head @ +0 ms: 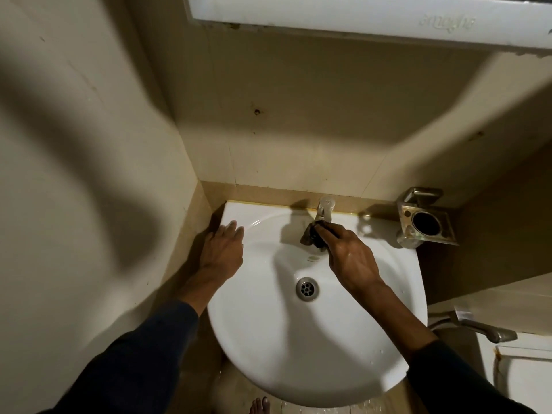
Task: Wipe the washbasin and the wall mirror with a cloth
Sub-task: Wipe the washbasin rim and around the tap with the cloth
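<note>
Nearest, at the bottom edge of the frame, the toes of a bare foot show on the floor below the front rim of the white washbasin. Two arms in dark sleeves reach up from the lower corners over the bowl. At the middle of the bowl sits the metal drain, with a few water drops on the white surface around it. The left hand lies flat on the basin's left rear rim, fingers stretched out and close together, holding nothing. The right hand is above the bowl right of centre, its fingers closed around a dark cloth that is pressed against the spout of the tap at the back rim. To the right of the tap, a metal holder with a round dark opening is fixed to the wall just beside the basin's right rear corner. At the lower right of the frame a metal lever sticks out above a white fixture. Farther up, the beige wall rises behind the basin, and along the upper right edge runs the white lower frame of the wall mirror; its glass is not visible.
</note>
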Motion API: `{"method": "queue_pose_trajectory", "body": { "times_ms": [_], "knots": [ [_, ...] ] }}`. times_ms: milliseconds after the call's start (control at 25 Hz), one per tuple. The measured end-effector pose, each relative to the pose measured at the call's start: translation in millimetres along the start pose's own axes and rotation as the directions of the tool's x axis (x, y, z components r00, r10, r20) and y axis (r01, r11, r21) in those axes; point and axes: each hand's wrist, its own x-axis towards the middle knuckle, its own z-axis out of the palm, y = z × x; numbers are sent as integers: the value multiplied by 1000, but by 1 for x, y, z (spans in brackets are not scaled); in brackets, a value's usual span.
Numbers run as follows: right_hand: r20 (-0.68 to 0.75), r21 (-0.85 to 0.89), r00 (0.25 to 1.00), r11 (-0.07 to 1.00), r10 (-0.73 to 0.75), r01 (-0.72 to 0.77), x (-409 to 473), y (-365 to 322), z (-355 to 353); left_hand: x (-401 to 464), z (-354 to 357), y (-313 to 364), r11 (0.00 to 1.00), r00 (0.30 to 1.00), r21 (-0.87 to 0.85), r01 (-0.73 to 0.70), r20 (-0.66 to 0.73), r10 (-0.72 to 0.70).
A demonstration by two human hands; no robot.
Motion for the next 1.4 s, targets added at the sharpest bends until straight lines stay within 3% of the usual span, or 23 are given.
{"method": "queue_pose_trajectory", "body": {
  "times_ms": [120,400,680,800,880,920,1000,1120,1240,1400],
  "knots": [
    [14,-16,999,999,-32,32,-6,1,-1,-1,-1,1,1000,999,-6,12,36,-11],
    [-32,21,995,995,97,-97,14,-9,2,-2,-9,-1,1000,998,6,-8,63,7],
    [101,123,991,990,-86,73,-30,1,-22,-2,-9,-1,1000,997,-3,-6,78,6],
    [-94,209,995,978,43,-22,-18,7,-48,-3,-9,-2,1000,997,-3,-18,73,19],
    [-218,201,974,980,54,-10,9,4,-58,-4,-8,-1,1000,996,2,-10,90,9],
    [-208,178,978,984,9,29,24,0,-59,-4,-8,-1,1000,995,4,-5,97,4],
    [-60,101,996,992,-68,74,48,-7,-52,-3,-8,-2,1000,995,6,-4,97,4],
    [67,-8,997,999,-46,46,75,-1,-41,-2,-10,-4,999,995,18,-28,94,26],
    [43,77,999,997,19,-22,84,7,-42,-5,-11,-2,1000,995,22,-16,104,14],
    [-30,4,996,997,-78,78,35,0,-33,-4,-14,-1,1000,994,10,-8,110,7]
  ]
}}
